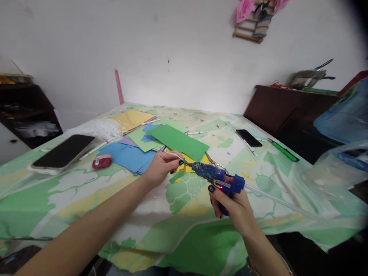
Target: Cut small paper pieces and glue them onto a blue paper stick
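Note:
My right hand [230, 201] is wrapped round the handle of a blue glue gun [220, 178], which has a small red light lit and a long clear glue stick [284, 203] coming out of its back. The gun's nozzle points left, at a small green piece [185, 163]. My left hand [163, 167] pinches that piece between thumb and fingers, close to the nozzle. Whether nozzle and piece touch is too small to tell. Beyond the hands lie a green sheet [179, 141], blue paper [129, 155] and scissors [215, 163], partly hidden behind the gun.
A large phone [64, 151] and a dark red object [102, 161] lie at the left, near white shredded strands [97, 129]. Yellow sheets [133, 119] lie farther back. At the right are a smaller phone [248, 138], a green cutter [284, 150] and plastic bags [336, 165].

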{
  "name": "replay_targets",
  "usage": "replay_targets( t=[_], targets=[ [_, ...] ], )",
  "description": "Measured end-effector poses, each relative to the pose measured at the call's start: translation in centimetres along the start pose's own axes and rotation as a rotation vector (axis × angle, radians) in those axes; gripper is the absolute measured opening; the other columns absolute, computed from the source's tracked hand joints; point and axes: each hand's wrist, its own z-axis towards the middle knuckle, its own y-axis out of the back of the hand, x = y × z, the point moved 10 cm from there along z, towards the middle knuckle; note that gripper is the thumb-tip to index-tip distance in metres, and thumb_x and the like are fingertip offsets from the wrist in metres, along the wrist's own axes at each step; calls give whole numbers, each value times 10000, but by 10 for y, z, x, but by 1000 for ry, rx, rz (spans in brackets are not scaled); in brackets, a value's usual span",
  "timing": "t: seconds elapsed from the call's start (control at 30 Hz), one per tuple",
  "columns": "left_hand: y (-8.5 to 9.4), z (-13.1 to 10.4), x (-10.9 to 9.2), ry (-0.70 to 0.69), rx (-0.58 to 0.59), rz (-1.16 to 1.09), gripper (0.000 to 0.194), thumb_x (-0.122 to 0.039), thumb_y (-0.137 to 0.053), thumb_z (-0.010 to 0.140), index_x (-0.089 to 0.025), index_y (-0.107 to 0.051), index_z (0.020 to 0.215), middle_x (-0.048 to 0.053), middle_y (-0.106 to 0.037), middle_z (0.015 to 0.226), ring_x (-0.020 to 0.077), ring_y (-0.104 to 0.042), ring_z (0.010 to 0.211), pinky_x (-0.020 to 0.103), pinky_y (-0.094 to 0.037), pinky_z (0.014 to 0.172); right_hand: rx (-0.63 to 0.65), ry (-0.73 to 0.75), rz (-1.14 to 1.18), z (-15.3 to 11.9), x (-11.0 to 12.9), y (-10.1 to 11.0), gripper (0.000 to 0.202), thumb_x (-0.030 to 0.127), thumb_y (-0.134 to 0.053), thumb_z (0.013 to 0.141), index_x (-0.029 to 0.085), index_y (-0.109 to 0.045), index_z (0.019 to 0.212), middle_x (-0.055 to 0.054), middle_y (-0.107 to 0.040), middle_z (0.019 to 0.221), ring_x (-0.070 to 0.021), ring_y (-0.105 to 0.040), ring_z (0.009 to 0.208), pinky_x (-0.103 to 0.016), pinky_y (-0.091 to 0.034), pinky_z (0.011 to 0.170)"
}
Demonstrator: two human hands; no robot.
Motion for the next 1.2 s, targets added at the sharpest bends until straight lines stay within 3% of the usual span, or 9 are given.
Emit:
replay_targets(
  t=[0.23, 0.47, 0.6, 0.7, 0.83, 0.93, 1.03, 1.13, 1.2],
  targets=[
    [6, 1, 2, 11, -53, 2, 91, -201, -680, 632, -114, -662, 609, 5, -530, 661, 32, -326, 458, 195, -245, 416, -16, 13, 8, -1, 2, 4, 336, 419, -562, 803, 153, -516, 602, 29, -456, 397, -84, -426, 341, -208, -321, 355],
    [9, 2, 3, 9, -70, -26, 111, -175, -679, 639, -115, -643, 553, 7, -544, 694, 22, -347, 461, 196, -245, 420, -105, 194, 5, -5, 29, 21, 250, 373, -546, 815, 148, -580, 714, 29, -457, 421, -99, -419, 364, -246, -333, 407],
    [8, 1, 3, 22, -72, -46, 93, -207, -705, 632, -125, -675, 600, 14, -563, 723, 21, -370, 460, 196, -266, 425, -417, 253, -248, -11, 39, 70, 242, 398, -572, 778, 158, -596, 783, 22, -464, 477, -124, -433, 438, -264, -340, 464],
    [9, 1, 2, 23, -84, -60, 114, -228, -721, 619, -120, -683, 613, 24, -573, 724, 24, -379, 462, 196, -270, 424, -609, 255, -703, -12, 46, 109, 275, 437, -579, 740, 181, -595, 841, -26, -572, 660, -168, -508, 571, -277, -365, 534],
    [7, 1, 2, 21, -63, -62, 116, -225, -723, 618, -115, -689, 624, 28, -580, 723, 24, -373, 461, 194, -269, 424, -520, 45, -1363, 7, 20, 148, 273, 435, -495, 760, 176, -563, 816, -90, -585, 795, -227, -547, 670, -286, -321, 518],
    [7, 1, 3, 24, -54, -67, 97, -209, -718, 615, -117, -688, 611, 18, -572, 701, 23, -373, 455, 191, -264, 422, -466, -159, -1484, 10, -11, 188, 334, 473, -457, 768, 161, -563, 821, -108, -578, 794, -238, -568, 677, -300, -345, 528],
    [7, 1, 5, 30, -57, -67, 79, -198, -710, 620, -123, -690, 610, 9, -566, 690, 24, -379, 454, 190, -263, 426, -480, -239, -1491, 7, -30, 213, 380, 473, -461, 770, 126, -572, 876, -144, -581, 810, -254, -581, 694, -325, -393, 554],
    [5, 1, 5, 30, -39, -52, 62, -193, -697, 641, -133, -698, 625, 2, -564, 694, 23, -384, 456, 189, -257, 430, -573, -210, -1488, 2, -25, 209, 378, 466, -496, 757, 132, -593, 904, -178, -595, 826, -323, -575, 764, -410, -427, 593],
    [4, 1, 5, 31, -26, -44, 58, -190, -693, 651, -138, -697, 624, -2, -561, 697, 22, -387, 457, 190, -256, 432, -726, -8, -1477, -5, 4, 180, 385, 459, -530, 744, 150, -598, 963, -218, -585, 988, -395, -539, 888, -519, -418, 647]
  ],
)
